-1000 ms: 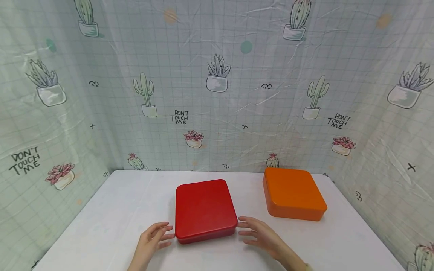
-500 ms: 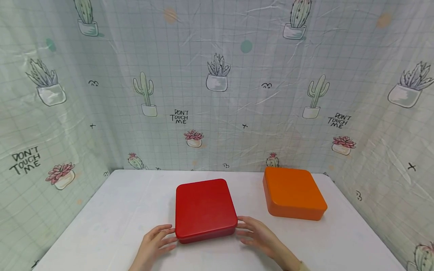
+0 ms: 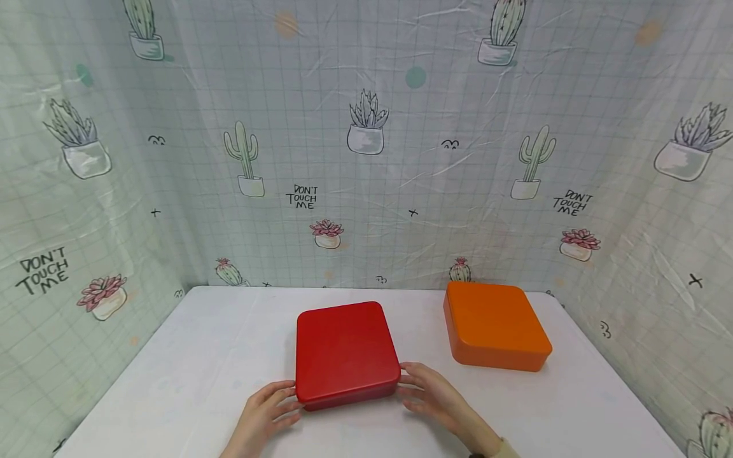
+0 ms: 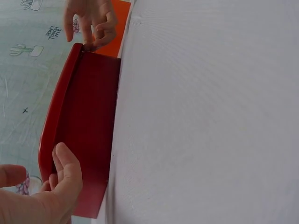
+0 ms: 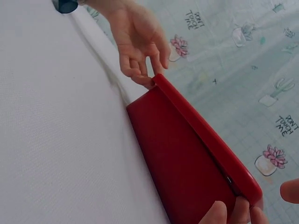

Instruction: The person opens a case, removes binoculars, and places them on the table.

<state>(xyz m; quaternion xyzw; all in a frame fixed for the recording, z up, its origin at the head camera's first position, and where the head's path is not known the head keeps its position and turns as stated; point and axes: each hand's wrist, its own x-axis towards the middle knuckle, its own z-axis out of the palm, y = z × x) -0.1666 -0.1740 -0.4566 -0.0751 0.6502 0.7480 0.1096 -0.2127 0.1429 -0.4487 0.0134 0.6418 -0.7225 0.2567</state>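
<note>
A red square box [image 3: 346, 353] with rounded corners sits on the white table, its lid [image 5: 210, 140] overhanging the side walls. At its left side is my left hand [image 3: 263, 413], the fingers [image 4: 69, 170] loosely bent and touching beneath the lid's rim near the front corner. On the opposite side my right hand [image 3: 432, 395] has its fingertips [image 5: 241, 210] against the underside of the lid's rim. Both thumbs stand apart from the box. A narrow dark line shows between lid and box wall in the right wrist view. What is inside is hidden.
An orange square box [image 3: 497, 326] stands at the back right of the white table [image 3: 189, 375]. Behind and on both sides hangs a curtain [image 3: 366, 210] printed with cacti.
Both hands have moved slightly inward, from beside the red box to touching its sides at the lid's rim. The red and orange boxes have stayed in place.
</note>
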